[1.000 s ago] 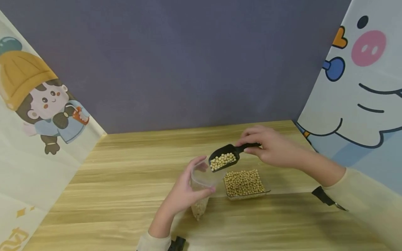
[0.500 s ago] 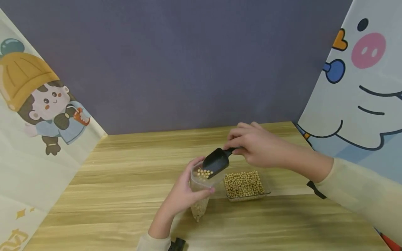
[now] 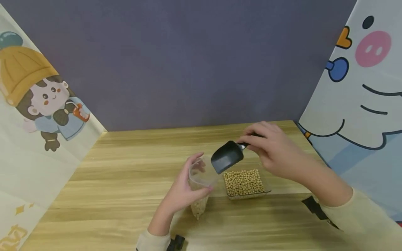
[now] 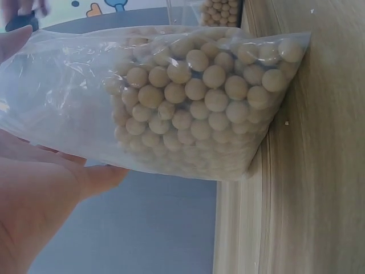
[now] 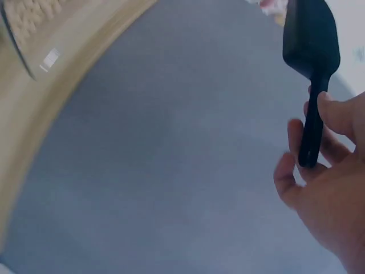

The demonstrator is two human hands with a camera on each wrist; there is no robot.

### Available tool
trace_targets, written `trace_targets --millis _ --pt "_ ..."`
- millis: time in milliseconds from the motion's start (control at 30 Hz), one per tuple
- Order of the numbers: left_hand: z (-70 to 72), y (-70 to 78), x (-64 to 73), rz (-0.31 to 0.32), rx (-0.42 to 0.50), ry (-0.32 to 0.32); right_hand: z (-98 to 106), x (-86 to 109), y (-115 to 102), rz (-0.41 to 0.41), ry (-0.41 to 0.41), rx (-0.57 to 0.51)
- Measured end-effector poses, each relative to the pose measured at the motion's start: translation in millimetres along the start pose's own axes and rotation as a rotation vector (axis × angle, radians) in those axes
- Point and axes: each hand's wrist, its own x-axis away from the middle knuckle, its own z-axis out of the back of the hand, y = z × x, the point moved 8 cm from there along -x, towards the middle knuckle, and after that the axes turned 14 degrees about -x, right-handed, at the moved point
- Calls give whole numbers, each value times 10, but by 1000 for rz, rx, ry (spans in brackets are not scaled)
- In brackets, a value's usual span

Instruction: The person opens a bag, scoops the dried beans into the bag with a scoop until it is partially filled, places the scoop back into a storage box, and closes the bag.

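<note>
My left hand holds a clear plastic bag round its mouth, which is spread wide. Round tan beans fill the bag's lower part, and its bottom rests on the table in the left wrist view. With thumb and fingers my right hand grips the handle of a black scoop. No beans show in the scoop's bowl, which is held above and right of the bag's mouth. Below the scoop stands a clear rectangular container of the same beans. In the right wrist view the scoop's handle lies across the fingers.
A wood-grain table lies under everything. The dark grey wall rises behind its far edge. Cartoon-printed panels stand at the left and right. A few tiny specks lie on the table near the bag.
My right hand tipped the scoop over the bag's mouth and the beans slid in. Since then the scoop has moved back to the right, away from the bag. My left hand stays in place.
</note>
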Motion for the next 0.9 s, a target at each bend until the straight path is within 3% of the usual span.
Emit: trace_targets --millis 100,300,433,667,900 --pt "0 13 -9 0 11 -5 34 252 174 -71 74 -83" --pt "1 17 -14 20 16 -12 28 808 526 -235 182 -142" --pt "0 4 -10 40 16 -14 -30 1088 658 -237 203 -132" --pt "22 3 5 50 5 -13 -85 1265 729 -111 190 -71" --pt "5 1 13 53 -15 -19 -227 1288 724 -205 56 73"
